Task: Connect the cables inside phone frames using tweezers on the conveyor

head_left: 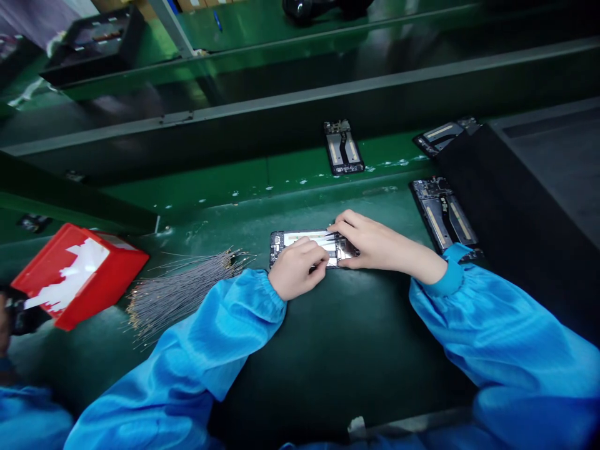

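An opened phone [304, 237] lies lengthwise on the green bench, with circuit boards showing at its ends and a bright panel between them. My left hand [299, 265] rests over its left and middle part, fingers curled together in a pinch; what is between them is hidden. Across the phone's right end, my right hand [363, 240] grips the two long edges between thumb and fingers. Thin dark pointed lines show between the hands, too small to name. Left of my left hand lies a bundle of thin grey cables [187, 294].
A red bin [84, 275] with a torn white label stands left. More opened phones lie at the back [344, 147], right [445, 212] and far right [445, 136], by a black mat [510, 206]. A green post [79, 200] rises at left. Another person's sleeve [30, 415] enters lower left.
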The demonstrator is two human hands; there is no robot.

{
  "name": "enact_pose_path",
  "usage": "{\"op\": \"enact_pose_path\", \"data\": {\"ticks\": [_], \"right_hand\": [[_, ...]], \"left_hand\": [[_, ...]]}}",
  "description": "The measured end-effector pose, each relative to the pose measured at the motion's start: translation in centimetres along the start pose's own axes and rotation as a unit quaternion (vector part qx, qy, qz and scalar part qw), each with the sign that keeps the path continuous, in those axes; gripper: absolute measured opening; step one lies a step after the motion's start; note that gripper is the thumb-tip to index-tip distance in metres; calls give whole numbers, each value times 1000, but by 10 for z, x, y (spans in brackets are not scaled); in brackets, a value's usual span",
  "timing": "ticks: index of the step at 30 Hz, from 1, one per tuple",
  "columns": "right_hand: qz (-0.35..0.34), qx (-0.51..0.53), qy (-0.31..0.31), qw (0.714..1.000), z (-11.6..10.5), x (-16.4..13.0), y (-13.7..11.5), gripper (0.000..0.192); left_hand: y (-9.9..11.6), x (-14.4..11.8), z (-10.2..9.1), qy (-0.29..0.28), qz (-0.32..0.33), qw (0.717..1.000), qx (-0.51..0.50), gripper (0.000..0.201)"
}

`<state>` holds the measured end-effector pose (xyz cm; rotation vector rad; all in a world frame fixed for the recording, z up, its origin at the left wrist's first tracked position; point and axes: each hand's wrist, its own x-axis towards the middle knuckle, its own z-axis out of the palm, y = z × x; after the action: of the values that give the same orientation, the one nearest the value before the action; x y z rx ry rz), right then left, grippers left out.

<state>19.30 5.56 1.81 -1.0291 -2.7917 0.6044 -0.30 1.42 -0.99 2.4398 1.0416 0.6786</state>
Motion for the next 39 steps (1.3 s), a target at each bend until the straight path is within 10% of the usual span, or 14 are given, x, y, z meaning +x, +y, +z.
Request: {"op": "enact_pose_path", "data": {"ticks": [23,28,31,39], "right_hand": [[80,-89,-113,986,-14,20,-30,37],[44,-40,-52,997,-12,23,-9,37],[189,-110,103,970,-15,35,28,34],[358,-211,241,877,-20,62,88,46]], "left_hand": [[-4,-1,-2,-49,62,997,22,14],[23,-14,6,-4,135,980,145,17],[34,-22,22,-34,95,977,186,28],[-24,32,15,62,-10,963,264,38]]}}
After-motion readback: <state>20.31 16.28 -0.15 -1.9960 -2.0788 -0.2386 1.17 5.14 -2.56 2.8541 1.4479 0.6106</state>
